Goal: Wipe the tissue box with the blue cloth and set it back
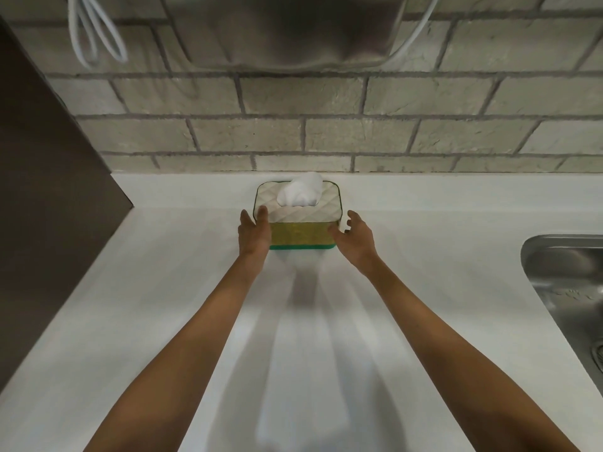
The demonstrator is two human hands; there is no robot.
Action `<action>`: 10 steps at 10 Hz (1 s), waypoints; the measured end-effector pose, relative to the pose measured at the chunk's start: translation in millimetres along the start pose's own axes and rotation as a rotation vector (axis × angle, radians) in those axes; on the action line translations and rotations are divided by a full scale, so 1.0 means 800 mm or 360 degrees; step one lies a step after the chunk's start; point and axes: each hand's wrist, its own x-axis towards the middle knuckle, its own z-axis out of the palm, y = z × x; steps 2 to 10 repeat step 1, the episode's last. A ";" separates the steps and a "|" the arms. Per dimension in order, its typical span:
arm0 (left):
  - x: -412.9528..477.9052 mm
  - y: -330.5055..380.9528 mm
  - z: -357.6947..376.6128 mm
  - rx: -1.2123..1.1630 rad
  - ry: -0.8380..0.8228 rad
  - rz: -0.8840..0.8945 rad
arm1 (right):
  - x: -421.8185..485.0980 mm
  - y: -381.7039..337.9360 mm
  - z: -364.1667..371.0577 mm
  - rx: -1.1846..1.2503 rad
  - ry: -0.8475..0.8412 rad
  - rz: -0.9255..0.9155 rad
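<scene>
Hiding the left side of the tissue box [297, 223], my left hand [253, 234] lies flat, thumb on its quilted white lid; my right hand [354, 238] spreads loose, empty, just right. Yellow-fronted, it sits against the brick wall [293, 135].

A white countertop [163, 305] spreads beneath and around the left hand [253, 234] and the right hand [355, 238], meeting a grey brick-pattern wall [424, 135] just beyond them. Well to the right of the right hand a stainless steel sink [564, 282] is sunk in the countertop, and well to the left of the left hand stands a dark brown panel [42, 190]. High on the wall beyond both hands hangs a blurred metal fixture [284, 31], with a looped white cable [76, 31] up beyond the left hand and 1 white cord [419, 29] curving along its right edge.
</scene>
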 end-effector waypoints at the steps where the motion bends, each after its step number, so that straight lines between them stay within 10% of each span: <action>1: -0.015 0.011 -0.009 -0.0042 0.0048 -0.0021 | -0.011 -0.007 -0.010 -0.0005 0.0044 -0.0008; 10: -0.015 0.011 -0.009 -0.0042 0.0048 -0.0021 | -0.011 -0.007 -0.010 -0.0005 0.0044 -0.0008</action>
